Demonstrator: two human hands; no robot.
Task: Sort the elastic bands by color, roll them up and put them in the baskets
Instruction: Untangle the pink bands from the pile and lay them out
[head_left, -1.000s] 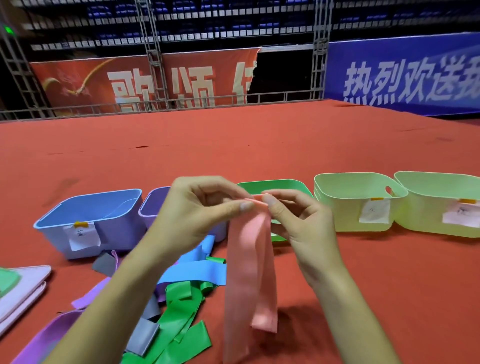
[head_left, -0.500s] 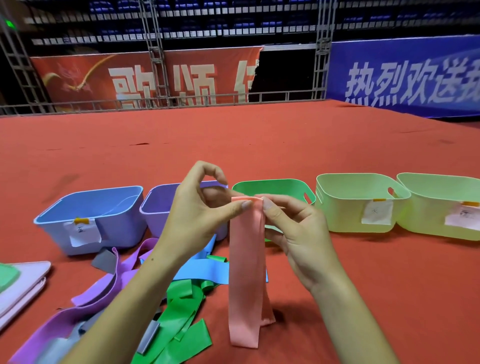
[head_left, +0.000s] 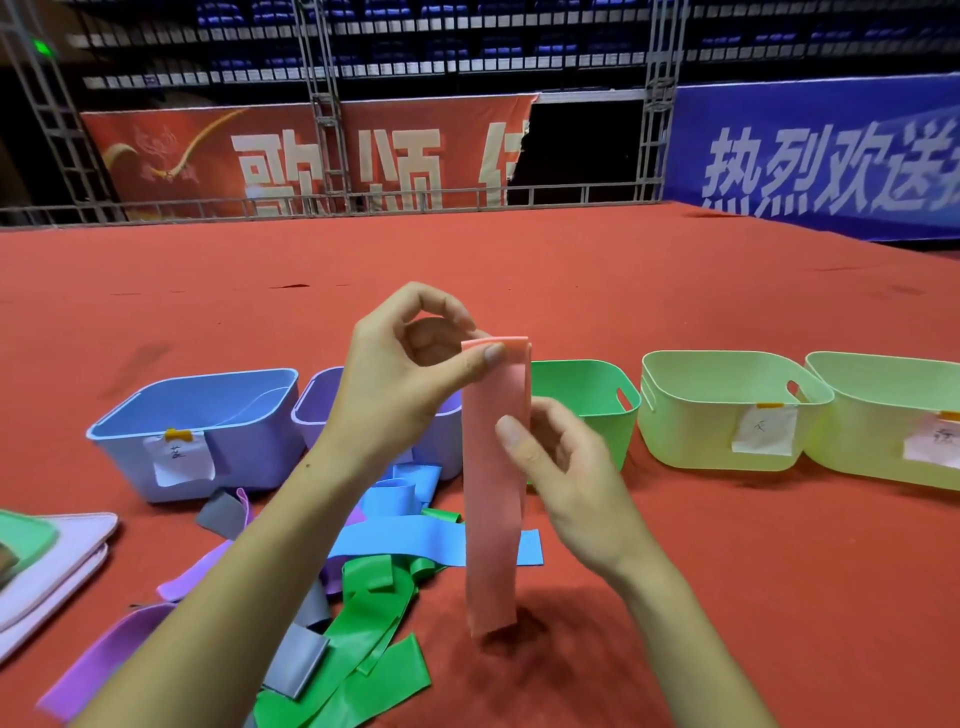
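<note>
A pink elastic band (head_left: 491, 499) hangs straight down in front of me, its lower end near the red cloth. My left hand (head_left: 410, 384) pinches its folded top between thumb and forefinger. My right hand (head_left: 561, 467) holds the band's right edge lower down, thumb on the front. Behind stand a blue basket (head_left: 208, 431), a purple basket (head_left: 322, 410), a green basket (head_left: 587, 395) and two pale green baskets (head_left: 727, 415) (head_left: 893, 426). Loose blue (head_left: 400, 545), green (head_left: 374, 629), purple (head_left: 104, 660) and grey (head_left: 296, 665) bands lie piled at lower left.
Everything sits on a red cloth-covered table (head_left: 727, 597). Flat pink and green lids or trays (head_left: 47, 561) lie stacked at the left edge. The baskets carry paper labels. Banners and metal truss stand beyond the table's far edge.
My left hand has lifted the band's top higher. My right hand has slid from the top down along the band. The band now hangs straighter.
</note>
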